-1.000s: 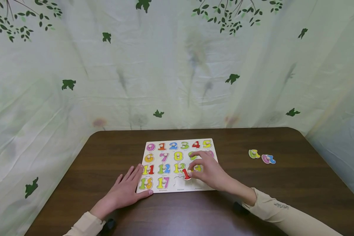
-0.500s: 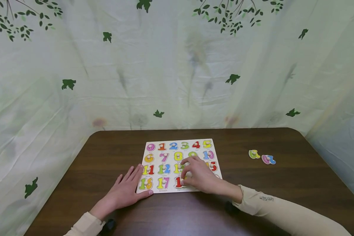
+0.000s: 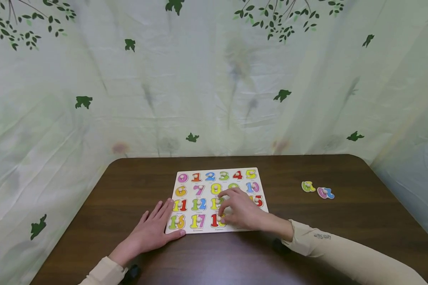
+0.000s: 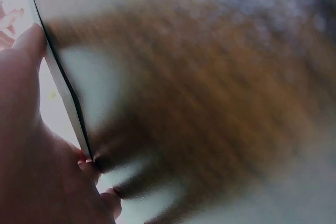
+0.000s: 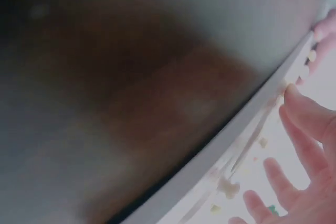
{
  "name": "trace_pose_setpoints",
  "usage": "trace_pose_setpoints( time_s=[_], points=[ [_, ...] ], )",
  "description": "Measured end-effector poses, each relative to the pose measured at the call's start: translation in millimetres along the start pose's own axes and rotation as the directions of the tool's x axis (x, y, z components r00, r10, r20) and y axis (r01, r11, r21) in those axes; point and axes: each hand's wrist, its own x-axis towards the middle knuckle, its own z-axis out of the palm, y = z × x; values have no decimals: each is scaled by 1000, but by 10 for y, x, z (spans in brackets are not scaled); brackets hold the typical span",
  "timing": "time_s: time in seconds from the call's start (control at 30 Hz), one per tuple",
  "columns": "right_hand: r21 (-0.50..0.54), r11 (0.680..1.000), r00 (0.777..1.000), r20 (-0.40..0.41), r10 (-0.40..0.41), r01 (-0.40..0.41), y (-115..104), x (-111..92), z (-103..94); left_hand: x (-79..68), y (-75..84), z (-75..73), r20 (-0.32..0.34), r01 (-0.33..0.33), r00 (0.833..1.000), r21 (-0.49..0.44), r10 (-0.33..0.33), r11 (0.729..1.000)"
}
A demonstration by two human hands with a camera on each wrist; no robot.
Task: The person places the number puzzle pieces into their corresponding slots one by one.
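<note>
A white number puzzle board (image 3: 207, 228) lies on the table, with rows of coloured number pieces in it. My left hand (image 3: 151, 228) rests flat along its left side, fingers spread, the thumb on the near left corner. The left wrist view also shows this thumb (image 4: 30, 45) at the board's edge. At the bottom row, my right hand (image 3: 243, 213) pinches the knob of the red and yellow number 18 puzzle piece (image 3: 214, 221), which lies in its place beside the 17 (image 3: 197, 221). The same hand covers the board's lower right part.
Two loose puzzle pieces lie on the table to the right: a yellow-green one (image 3: 308, 187) and a pink and blue one (image 3: 325, 193). The brown table (image 3: 142, 178) ends at a pale curtain (image 3: 214, 79) with a leaf print.
My right hand has moved left and down with the number 18 piece, which was tilted above the board and now lies flat in the bottom row. The left hand has stayed put.
</note>
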Motion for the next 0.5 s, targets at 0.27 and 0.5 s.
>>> trace_pose_setpoints(
  time_s=[0.27, 0.5],
  points=[
    [167, 982, 993, -63, 103, -91, 174, -139, -206, -12, 20, -3, -1, 3, 1000, 0, -3, 1000],
    [202, 968, 971, -154, 180, -148, 400, -329, -414, 13, 3, 18, 1, -1, 1000, 0, 1, 1000]
  ],
)
